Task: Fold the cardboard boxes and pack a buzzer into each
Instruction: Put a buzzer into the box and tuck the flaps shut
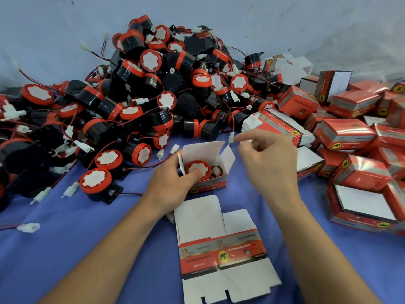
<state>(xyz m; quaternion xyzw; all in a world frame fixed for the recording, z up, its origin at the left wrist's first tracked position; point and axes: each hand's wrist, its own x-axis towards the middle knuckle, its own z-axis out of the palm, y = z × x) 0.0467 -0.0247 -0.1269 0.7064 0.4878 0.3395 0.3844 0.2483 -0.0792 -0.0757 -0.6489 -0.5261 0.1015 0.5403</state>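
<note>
Buzzer seated in its box, top flaps not yet closed.
The left hand point(173, 178) grips the open box point(210, 185) on the worktop point(87, 238), thumb pressing the buzzer point(202, 166) down inside. The right hand point(269, 163) hovers by a white connector point(231, 137); blur hides whether its fingers pinch it. The card looks light and easily creased, best folded by its scored flaps; the buzzer looks rigid, its wire snag-prone.
</note>
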